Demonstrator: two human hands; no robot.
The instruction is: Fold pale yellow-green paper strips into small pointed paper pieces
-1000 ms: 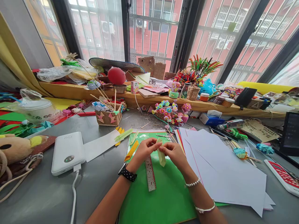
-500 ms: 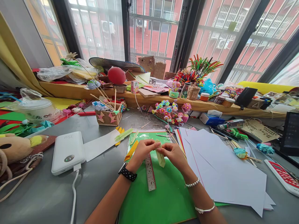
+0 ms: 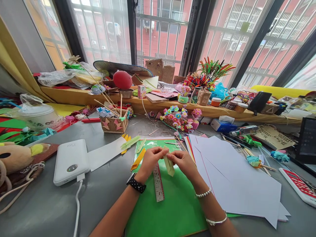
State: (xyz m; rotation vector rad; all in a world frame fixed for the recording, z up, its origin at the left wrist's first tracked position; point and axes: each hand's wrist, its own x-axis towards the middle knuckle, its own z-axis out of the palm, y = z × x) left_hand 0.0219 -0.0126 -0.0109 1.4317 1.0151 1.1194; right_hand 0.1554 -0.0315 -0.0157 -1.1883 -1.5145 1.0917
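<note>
Between both hands is a pale yellow-green folded paper strip (image 3: 169, 167), held by its upper end so that the lower end hangs down. My left hand (image 3: 153, 160) pinches it from the left with thumb and forefinger. From the right, my right hand (image 3: 182, 161) pinches the same upper end, fingertips nearly touching the left ones. Under the hands lies a green sheet (image 3: 180, 204) with a patterned ruler (image 3: 158, 184) on it. Orange folded paper (image 3: 138, 159) and a light green folded piece (image 3: 141, 145) rest left of my left hand. Scissors (image 3: 176, 143) lie beyond the hands.
A white power bank (image 3: 71, 161) with a cable stands at left, beside a white paper strip (image 3: 106, 154) bearing folded pieces. White sheets (image 3: 237, 177) are stacked at right, near a red calculator (image 3: 300, 186). A cardboard basket (image 3: 114, 124) and crochet-like flowers (image 3: 177, 118) stand behind.
Both hands keep their pinch on the paper strip, with only slight finger movement at its top. The view has shifted very slightly.
</note>
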